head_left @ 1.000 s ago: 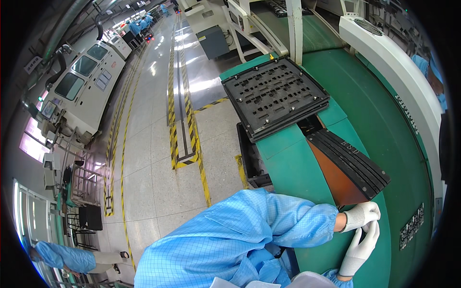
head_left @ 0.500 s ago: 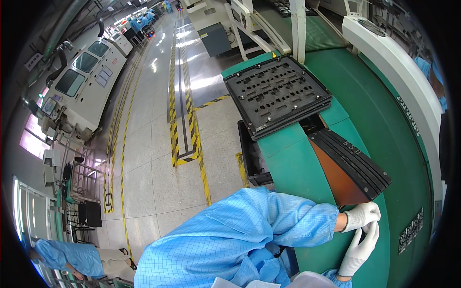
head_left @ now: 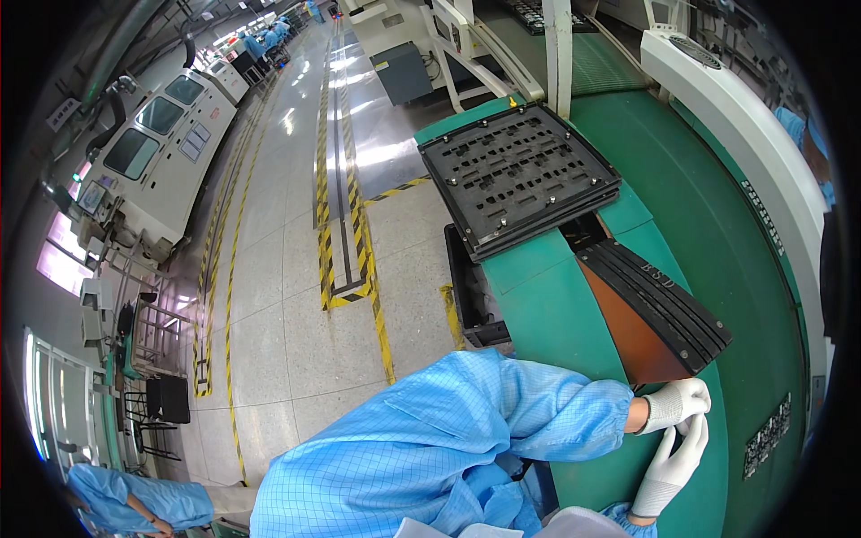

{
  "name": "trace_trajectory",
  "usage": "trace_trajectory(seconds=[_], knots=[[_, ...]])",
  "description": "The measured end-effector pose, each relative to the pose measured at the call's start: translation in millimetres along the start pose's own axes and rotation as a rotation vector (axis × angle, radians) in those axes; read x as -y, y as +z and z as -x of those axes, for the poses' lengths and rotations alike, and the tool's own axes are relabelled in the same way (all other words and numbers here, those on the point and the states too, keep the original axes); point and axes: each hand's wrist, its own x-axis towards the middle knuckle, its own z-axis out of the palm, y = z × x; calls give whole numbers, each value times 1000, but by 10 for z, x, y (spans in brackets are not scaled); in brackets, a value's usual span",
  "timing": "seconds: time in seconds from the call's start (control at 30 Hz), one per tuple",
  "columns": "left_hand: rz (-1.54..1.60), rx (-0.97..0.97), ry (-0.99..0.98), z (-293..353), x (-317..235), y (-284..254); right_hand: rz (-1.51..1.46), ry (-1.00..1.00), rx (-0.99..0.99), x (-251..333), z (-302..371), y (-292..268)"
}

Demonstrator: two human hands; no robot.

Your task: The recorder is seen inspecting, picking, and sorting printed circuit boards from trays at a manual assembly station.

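Note:
My left hand [head_left: 677, 405], in a white knit glove, is bent with its fingers curled in over the green bench top. Just nearer, my right hand [head_left: 674, 466], gloved the same way, reaches up so that its fingertips meet those of the left. Both hands are closed at the fingertips. Whatever they pinch between them, if anything, is too small or hidden to make out. Right beside the left hand is the near end of a black slatted rack [head_left: 659, 305] with a brown side panel [head_left: 632, 336].
Beyond the rack lies a stack of black slotted trays [head_left: 525, 170] with metal studs. A green conveyor belt [head_left: 762, 359] runs along the right, carrying a populated circuit board [head_left: 768, 435]. A black bin [head_left: 471, 291] stands below the bench's left edge. A person in blue [head_left: 143, 502] is at lower left.
The person at lower left has shifted lower in the view. My hands stay at the same spot with their fingertips together; the trays, rack and circuit board have not visibly moved.

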Motion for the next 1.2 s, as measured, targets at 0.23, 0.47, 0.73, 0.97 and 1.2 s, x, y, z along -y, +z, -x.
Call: trace_trajectory(seconds=[0.23, 0.47, 0.73, 0.97, 1.2], knots=[[-11, 2, 6, 4, -8, 0, 3, 6, 2, -9, 3, 6], [1, 1, 29, -51, 70, -3, 2, 10, 5, -13, 6, 4], [19, 11, 1, -56, 75, -13, 4, 4, -1, 2, 1, 5], [-7, -18, 88, -125, 157, -1, 15, 8, -7, -30, 6, 25], [11, 6, 33, -43, 55, -11, 3, 13, -19, 64, 2, -11]])
